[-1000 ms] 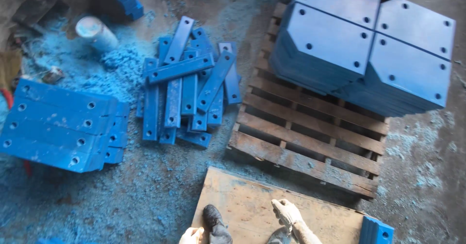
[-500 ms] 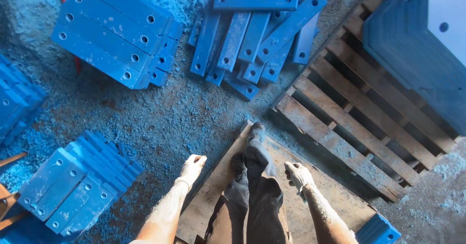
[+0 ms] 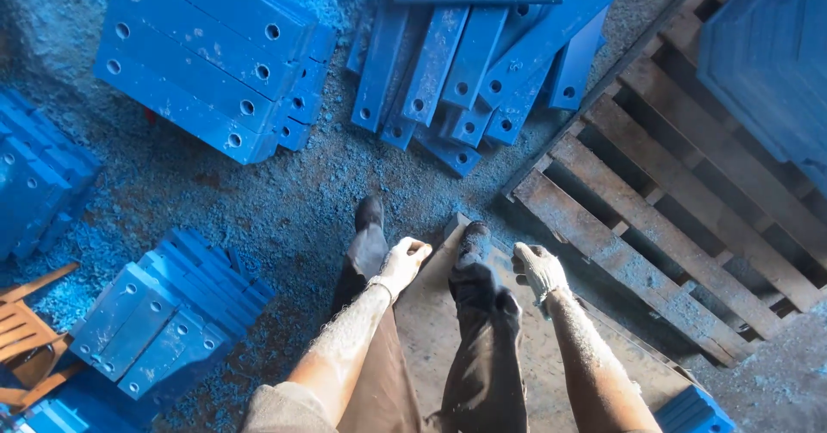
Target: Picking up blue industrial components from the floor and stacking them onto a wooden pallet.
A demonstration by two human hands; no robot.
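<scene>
Though the wooden pallet [image 3: 655, 226] and its stack of blue plates [image 3: 767, 62] run off the right edge, the heap of blue drilled bars [image 3: 482, 62] lies ahead across open floor [image 3: 258, 200], nearest the gloved left hand [image 3: 401, 263] and right hand [image 3: 538, 269], both loosely curled and holding nothing above a board [image 3: 431, 330] half hidden by legs.

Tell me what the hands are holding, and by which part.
Nothing. The left hand and right hand hang empty, loosely curled.
</scene>
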